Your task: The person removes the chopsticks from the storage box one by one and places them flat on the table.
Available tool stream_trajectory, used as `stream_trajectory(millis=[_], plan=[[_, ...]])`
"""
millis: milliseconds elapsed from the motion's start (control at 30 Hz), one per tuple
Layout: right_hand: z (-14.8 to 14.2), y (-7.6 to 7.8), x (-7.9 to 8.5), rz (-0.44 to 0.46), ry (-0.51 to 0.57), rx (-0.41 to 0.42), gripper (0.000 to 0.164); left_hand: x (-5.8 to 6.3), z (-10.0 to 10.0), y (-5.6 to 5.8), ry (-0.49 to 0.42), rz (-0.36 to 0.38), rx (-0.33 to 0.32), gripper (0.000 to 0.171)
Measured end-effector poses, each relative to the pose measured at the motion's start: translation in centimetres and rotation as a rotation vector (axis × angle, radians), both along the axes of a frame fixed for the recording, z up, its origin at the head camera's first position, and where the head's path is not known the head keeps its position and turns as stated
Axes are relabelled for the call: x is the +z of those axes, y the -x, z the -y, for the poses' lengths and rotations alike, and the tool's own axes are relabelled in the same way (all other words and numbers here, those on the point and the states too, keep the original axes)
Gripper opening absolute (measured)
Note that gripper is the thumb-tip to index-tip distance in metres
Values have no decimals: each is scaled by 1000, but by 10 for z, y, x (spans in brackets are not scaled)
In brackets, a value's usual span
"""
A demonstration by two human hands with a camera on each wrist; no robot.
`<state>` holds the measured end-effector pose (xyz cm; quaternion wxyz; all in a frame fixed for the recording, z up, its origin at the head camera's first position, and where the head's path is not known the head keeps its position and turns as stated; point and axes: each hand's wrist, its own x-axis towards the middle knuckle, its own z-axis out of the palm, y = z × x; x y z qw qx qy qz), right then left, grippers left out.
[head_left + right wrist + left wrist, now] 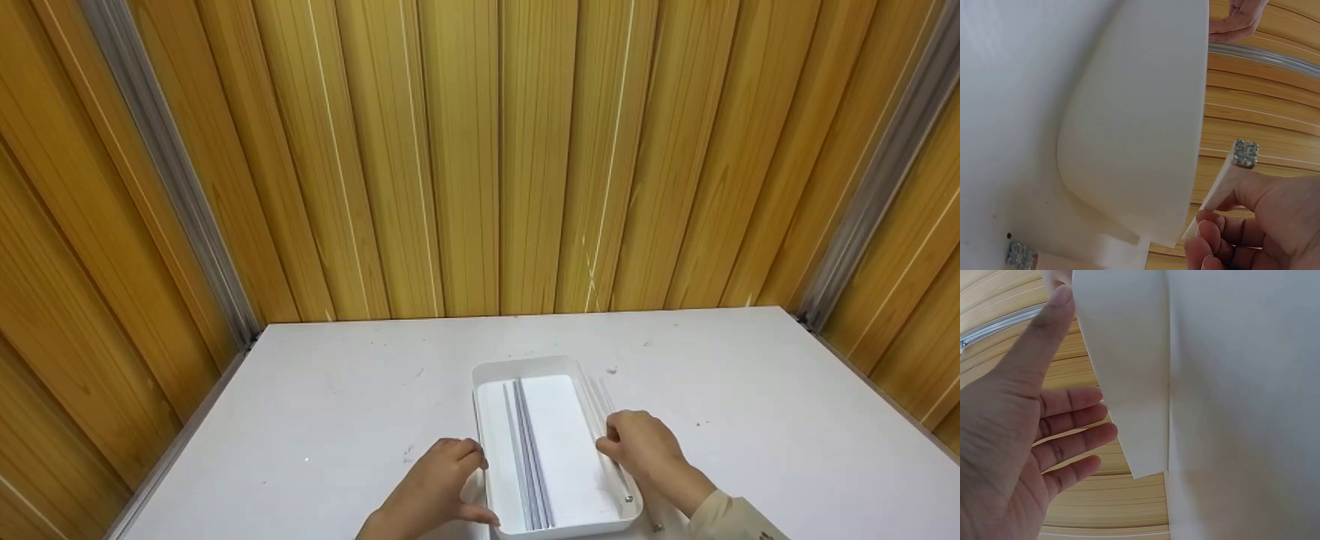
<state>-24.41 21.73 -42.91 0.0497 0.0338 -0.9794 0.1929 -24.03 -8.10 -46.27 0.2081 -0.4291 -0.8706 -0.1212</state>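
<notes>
A white rectangular tray (527, 367) rests on the table, with several thin grey sticks (529, 457) lying lengthwise in its left half. My left hand (439, 480) is at the tray's left side, its thumb and fingertips against the wall; in the left wrist view the fingers are fairly straight. My right hand (646, 446) pinches a slim pale stick (1220, 183) beside the tray's right wall. A sparkly square tip (1246, 153) caps its near end. Another pale stick with a similar tip (1019, 256) lies on the table right of the tray.
The white table (360, 405) has small dark marks on it. Behind stands a wood-patterned panel wall (465, 165), with grey metal posts (187, 172) at the corners.
</notes>
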Motion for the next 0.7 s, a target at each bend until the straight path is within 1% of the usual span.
stream_trajectory(millis=[133, 367, 500, 700], plan=[[-5, 0, -1, 15, 6, -14, 27, -1, 0, 1, -12, -9, -9, 62], [-16, -1, -3, 7, 4, -10, 25, -2, 1, 1, -37, -23, -32, 60], [-22, -2, -5, 2, 14, 0, 26, -1, 1, 1, -37, -16, -31, 60], [-30, -3, -8, 0, 22, 29, 22, -1, 1, 0, -40, -11, -14, 61]])
